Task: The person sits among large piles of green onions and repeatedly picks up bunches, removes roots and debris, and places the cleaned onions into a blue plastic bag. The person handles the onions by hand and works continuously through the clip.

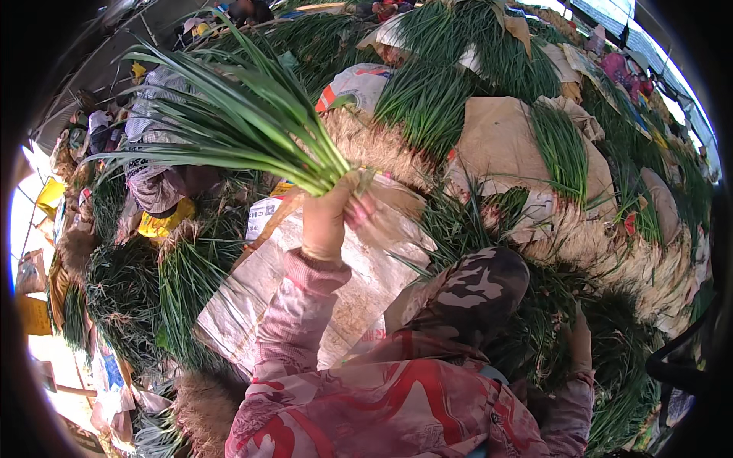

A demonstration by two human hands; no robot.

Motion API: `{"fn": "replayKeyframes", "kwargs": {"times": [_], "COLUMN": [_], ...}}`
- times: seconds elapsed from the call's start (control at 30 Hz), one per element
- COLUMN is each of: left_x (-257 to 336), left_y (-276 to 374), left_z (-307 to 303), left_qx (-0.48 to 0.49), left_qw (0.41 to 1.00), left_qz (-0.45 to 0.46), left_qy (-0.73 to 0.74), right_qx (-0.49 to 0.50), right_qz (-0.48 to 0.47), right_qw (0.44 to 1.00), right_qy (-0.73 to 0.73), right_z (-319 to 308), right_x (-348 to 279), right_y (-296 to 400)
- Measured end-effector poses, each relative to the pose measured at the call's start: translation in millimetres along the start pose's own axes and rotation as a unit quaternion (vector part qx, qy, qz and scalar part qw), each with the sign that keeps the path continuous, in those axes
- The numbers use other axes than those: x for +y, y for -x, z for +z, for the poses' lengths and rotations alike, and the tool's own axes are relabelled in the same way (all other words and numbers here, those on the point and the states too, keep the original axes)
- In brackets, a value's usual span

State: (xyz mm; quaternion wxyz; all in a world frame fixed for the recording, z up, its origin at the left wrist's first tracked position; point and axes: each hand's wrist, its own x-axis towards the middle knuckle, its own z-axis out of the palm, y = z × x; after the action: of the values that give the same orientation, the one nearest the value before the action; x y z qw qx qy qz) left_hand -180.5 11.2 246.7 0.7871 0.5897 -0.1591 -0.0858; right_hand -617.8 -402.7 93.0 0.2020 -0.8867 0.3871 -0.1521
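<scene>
My left hand (326,214) is raised in front of me, closed around a bunch of long-leaved green plants (252,126). Their leaves fan out to the upper left, while the pinkish stem bases and blurred pale roots (378,220) stick out to the right of the fist. Beneath that hand lies a stained white woven sack (355,297), partly over my lap. Down at my right side, my right hand (580,338) reaches into a heap of loose green plants (532,338). Its fingertips are partly hidden by leaves, so its grip is unclear.
Rooted bundles (424,109) are stacked ahead, with a brown sheet (504,137) among them. Another bundle (192,280) lies at left, near a bent-over person (154,137). More people (621,71) sit at upper right. My camouflage-clad knee (487,280) rises beside the sack.
</scene>
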Motion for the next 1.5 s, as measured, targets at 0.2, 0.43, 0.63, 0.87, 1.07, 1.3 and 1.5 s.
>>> {"fn": "replayKeyframes", "kwargs": {"times": [0.2, 0.43, 0.63, 0.87, 1.07, 1.3, 1.5], "left_x": [-147, -337, -450, -423, -410, -324, -306], "left_y": [104, 238, 239, 175, 178, 183, 78], "left_z": [-96, -133, -199, -167, -169, -222, -180], "left_qx": [0.131, 0.152, 0.222, 0.194, 0.208, 0.081, -0.182], "left_qw": [0.975, 0.842, 0.784, 0.777, 0.799, 0.820, 0.794], "left_qz": [-0.181, -0.494, -0.560, -0.572, -0.555, -0.505, -0.162], "left_qy": [-0.010, 0.157, 0.146, 0.176, 0.103, -0.257, -0.557], "right_qx": [-0.281, -0.299, -0.331, -0.311, -0.368, -0.351, -0.454], "right_qz": [0.041, 0.067, -0.001, -0.237, -0.294, -0.332, -0.041], "right_qw": [0.955, 0.951, 0.944, 0.920, 0.872, 0.850, 0.847], "right_qy": [0.079, -0.032, 0.000, -0.009, -0.133, 0.208, 0.274], "right_z": [48, 66, 75, 157, 258, 275, 216], "right_x": [98, 14, -42, -123, -167, -107, 16], "right_y": [65, 48, 43, -11, -33, -82, -83]}}
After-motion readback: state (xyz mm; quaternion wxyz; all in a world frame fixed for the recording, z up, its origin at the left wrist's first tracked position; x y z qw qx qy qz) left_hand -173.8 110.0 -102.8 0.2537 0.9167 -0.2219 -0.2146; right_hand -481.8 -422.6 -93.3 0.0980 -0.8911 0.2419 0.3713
